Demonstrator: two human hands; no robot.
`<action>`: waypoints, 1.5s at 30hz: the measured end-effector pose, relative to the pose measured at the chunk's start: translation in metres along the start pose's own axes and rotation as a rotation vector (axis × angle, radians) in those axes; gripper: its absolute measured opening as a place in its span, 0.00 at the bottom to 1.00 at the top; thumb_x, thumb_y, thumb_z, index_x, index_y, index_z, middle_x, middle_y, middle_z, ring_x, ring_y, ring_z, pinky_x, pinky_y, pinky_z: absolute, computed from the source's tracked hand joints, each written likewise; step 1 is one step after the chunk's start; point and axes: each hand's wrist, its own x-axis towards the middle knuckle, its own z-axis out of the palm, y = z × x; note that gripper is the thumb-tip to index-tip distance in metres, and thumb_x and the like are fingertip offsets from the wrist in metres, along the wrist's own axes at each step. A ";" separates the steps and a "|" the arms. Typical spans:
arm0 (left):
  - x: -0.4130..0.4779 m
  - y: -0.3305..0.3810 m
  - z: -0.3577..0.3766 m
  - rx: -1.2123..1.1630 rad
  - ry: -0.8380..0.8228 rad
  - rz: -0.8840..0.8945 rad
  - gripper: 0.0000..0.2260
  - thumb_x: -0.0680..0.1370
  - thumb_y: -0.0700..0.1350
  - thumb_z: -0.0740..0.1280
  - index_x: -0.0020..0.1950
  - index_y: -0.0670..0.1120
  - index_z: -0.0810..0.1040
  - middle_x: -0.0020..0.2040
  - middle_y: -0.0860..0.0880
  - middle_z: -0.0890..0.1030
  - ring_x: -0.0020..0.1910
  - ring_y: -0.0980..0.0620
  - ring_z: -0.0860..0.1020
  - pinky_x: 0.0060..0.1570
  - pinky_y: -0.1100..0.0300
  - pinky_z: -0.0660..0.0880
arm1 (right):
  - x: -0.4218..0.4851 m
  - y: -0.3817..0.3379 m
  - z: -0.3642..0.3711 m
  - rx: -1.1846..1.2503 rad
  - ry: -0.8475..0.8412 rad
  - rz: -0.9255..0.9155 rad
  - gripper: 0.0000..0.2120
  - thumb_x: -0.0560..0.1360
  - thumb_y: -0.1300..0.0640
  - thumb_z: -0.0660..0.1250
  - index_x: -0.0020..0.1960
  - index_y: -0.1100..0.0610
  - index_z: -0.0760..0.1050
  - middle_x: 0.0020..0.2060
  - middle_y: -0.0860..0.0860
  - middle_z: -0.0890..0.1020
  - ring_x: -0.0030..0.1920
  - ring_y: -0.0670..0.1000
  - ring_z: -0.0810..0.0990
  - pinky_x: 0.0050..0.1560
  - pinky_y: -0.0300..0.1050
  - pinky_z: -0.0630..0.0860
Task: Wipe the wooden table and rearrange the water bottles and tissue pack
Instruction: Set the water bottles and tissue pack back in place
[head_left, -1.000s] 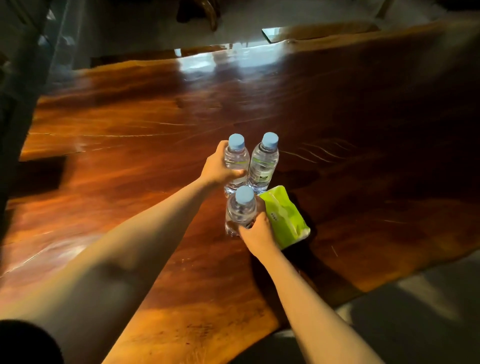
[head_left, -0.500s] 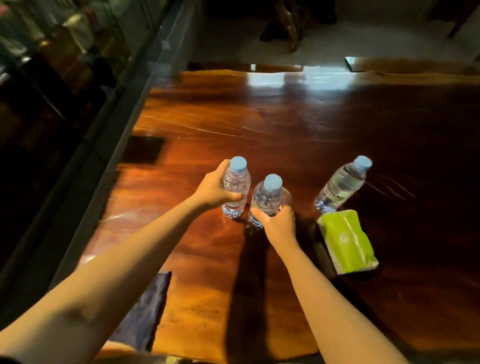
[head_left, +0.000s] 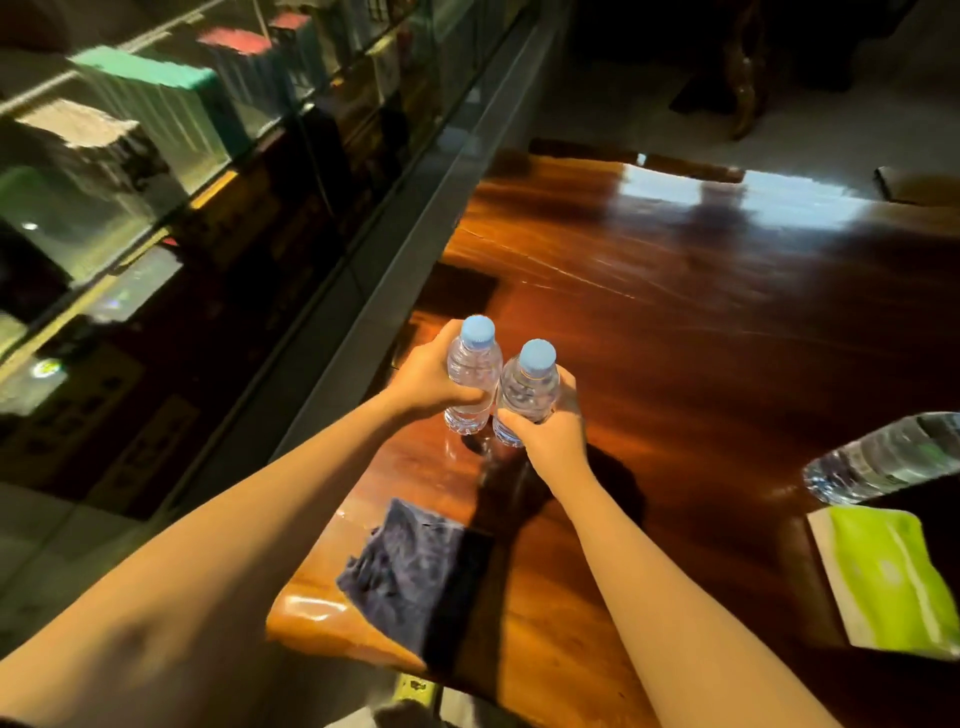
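Left hand (head_left: 423, 382) was closed round one water bottle (head_left: 471, 382), right hand (head_left: 553, 439) round a second bottle (head_left: 527, 392); both upright, caps up, touching, near the wooden table's (head_left: 675, 322) left edge. Third bottle (head_left: 883, 460) and tissue pack (head_left: 893, 577) sat well to the right.

- One view only, head-worn, wide-angle; no second view to overlap.
- Looks forward and down over both forearms onto the wooden table (head_left: 675, 322).
- Close range: hands mid-frame.
- Shelving (head_left: 156, 156) at 10 o'clock; floor at 12.
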 end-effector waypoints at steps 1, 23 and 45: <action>-0.001 -0.005 -0.008 -0.004 0.003 -0.009 0.32 0.64 0.43 0.76 0.63 0.57 0.66 0.48 0.56 0.77 0.45 0.54 0.78 0.41 0.64 0.72 | 0.000 -0.001 0.010 0.002 -0.011 0.000 0.32 0.64 0.68 0.76 0.63 0.52 0.66 0.51 0.44 0.76 0.51 0.46 0.78 0.51 0.32 0.74; 0.006 -0.077 -0.073 -0.018 -0.131 -0.018 0.33 0.62 0.49 0.73 0.65 0.53 0.64 0.54 0.49 0.79 0.53 0.49 0.79 0.53 0.52 0.78 | 0.009 0.011 0.096 -0.169 -0.070 0.004 0.26 0.66 0.64 0.76 0.58 0.51 0.69 0.48 0.46 0.79 0.48 0.46 0.80 0.53 0.36 0.76; -0.015 -0.049 -0.044 0.820 -0.752 -0.242 0.24 0.75 0.60 0.63 0.62 0.45 0.76 0.60 0.45 0.79 0.55 0.45 0.78 0.52 0.56 0.74 | 0.014 -0.005 0.026 -0.415 -0.244 0.494 0.29 0.72 0.55 0.71 0.70 0.60 0.65 0.67 0.58 0.72 0.65 0.56 0.72 0.61 0.46 0.71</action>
